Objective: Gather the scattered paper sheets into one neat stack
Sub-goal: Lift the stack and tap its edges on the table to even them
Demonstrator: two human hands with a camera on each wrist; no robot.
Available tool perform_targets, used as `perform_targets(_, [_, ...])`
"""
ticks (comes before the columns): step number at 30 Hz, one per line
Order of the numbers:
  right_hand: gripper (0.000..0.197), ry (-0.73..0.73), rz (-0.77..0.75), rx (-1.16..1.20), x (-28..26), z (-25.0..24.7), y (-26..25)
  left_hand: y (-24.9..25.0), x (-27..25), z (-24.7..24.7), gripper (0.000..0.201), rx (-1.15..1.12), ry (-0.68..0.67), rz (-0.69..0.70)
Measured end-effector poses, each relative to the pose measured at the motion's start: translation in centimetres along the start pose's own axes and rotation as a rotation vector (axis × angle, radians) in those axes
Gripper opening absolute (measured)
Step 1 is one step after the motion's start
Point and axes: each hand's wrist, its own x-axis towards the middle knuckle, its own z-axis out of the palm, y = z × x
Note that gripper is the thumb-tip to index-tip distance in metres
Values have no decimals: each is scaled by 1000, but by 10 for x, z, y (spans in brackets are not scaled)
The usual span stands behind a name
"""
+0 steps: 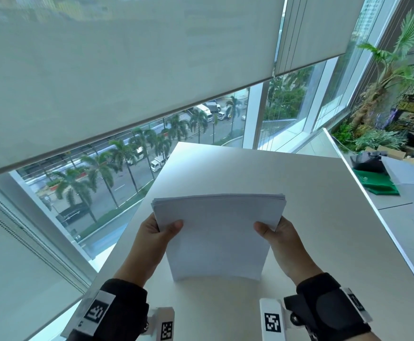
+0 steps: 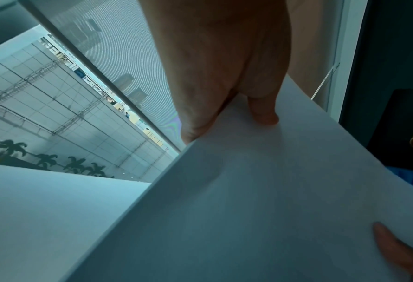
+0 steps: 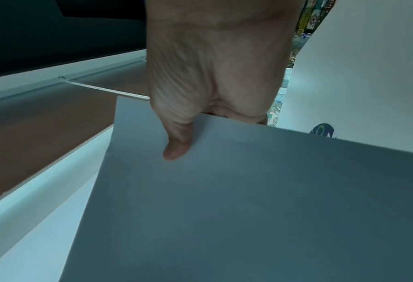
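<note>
Our left hand [image 1: 155,233] and right hand [image 1: 278,233] each pinch a side edge of the paper stack [image 1: 217,233], its bottom edge standing on the bare white counter [image 1: 299,188], window [image 1: 132,153] beyond.

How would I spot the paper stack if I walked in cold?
Find the white table by the big window. The paper stack stands on edge on it, held between the left hand and the right hand. It is the only upright white bundle, with many sheet edges showing along its top.

Head view downward; wrist views close along paper stack [image 1: 219,236]
</note>
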Motion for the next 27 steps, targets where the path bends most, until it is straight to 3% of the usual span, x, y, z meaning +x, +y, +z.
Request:
perform_targets(3, [17,-20,-32,59,1,8,-7,9,1,-3,49,-3,14,43])
perform_targets(6, [66,-74,-28,79,2,16,-12,18,1,-12,59,-27,26,72])
perform_targets(7, [69,-77,-18,75,2,20,-14,20,1,-16,60,-37,35,76])
perform_targets(8, [62,-94,-20,61,2,23,-15,22,1,-21,61,-43,44,77])
perform_targets(10, [24,-114,-23,49,4,30,-18,23,0,-28,63,-40,62,70])
perform_targets(11, [19,-103,-26,27,5,35,-22,23,-1,-31,64,-38,66,62])
perform_targets(14, [29,-86,-13,-26,9,37,-25,23,-2,-32,69,-13,74,41])
perform_targets(20, [9,-30,-44,-23,14,36,-30,28,-2,-27,55,-3,61,45])
perform_targets(23, [36,-50,-89,-71,16,34,-36,31,-1,-28,50,17,27,48])
perform_targets(25, [24,-45,-141,-119,18,33,-43,30,1,-30,43,40,17,30])
perform_targets(27, [29,-44,-224,-163,20,31,-52,28,3,-31,39,68,16,-4])
